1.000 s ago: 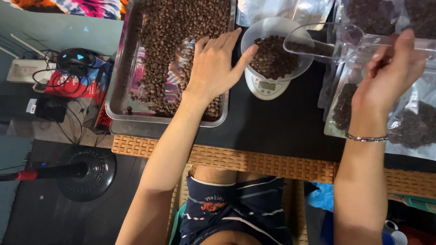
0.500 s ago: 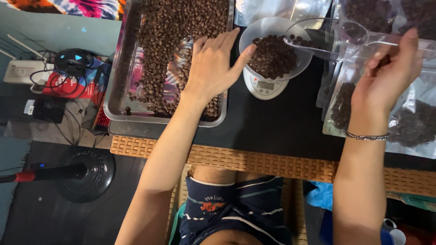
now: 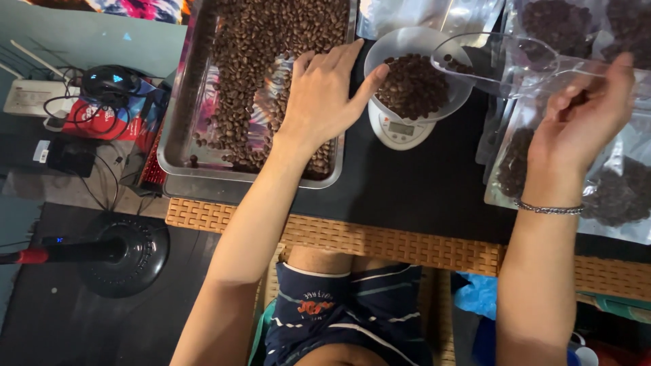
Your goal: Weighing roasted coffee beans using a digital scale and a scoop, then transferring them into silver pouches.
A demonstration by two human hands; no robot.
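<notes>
Tipping a clear plastic scoop (image 3: 498, 62) pinched in right-hand fingers (image 3: 576, 91), beans should trickle slowly into the white bowl (image 3: 415, 71) beside the left hand's (image 3: 319, 102) spread fingertips.

Brown beans (image 3: 413, 87), white scale (image 3: 400, 130), black table (image 3: 420, 190)

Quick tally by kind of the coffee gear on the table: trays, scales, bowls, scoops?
Metal tray of beans: 1
Digital scale: 1
Bowl on the scale: 1
Clear scoop, held by the right hand: 1
Total: 4
</notes>
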